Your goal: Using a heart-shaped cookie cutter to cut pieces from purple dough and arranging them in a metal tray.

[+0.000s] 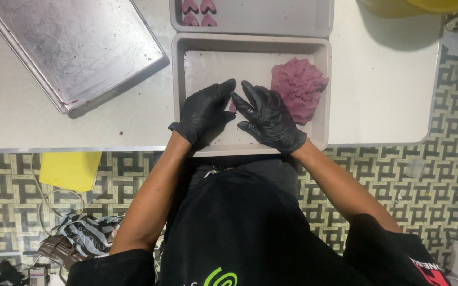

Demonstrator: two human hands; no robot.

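Note:
Both my hands wear black gloves and meet over a grey rectangular tray (pixel 178 95) on the white table. My left hand (pixel 206 109) and my right hand (pixel 267 119) pinch a small pink-purple piece of dough (pixel 232 106) between their fingertips; most of it is hidden. A big lump of the same purple dough (pixel 298 87) lies in the tray's right part, just beyond my right hand. A second grey tray (pixel 271 18) behind it holds several small heart-shaped purple pieces (pixel 199 12) in its left corner.
A shiny metal baking sheet (pixel 75 47) lies tilted at the table's back left. A yellow container (pixel 414 6) stands at the back right. Below the table edge are patterned floor, a yellow sheet (pixel 70 170), striped cloth (pixel 83 233) and cables.

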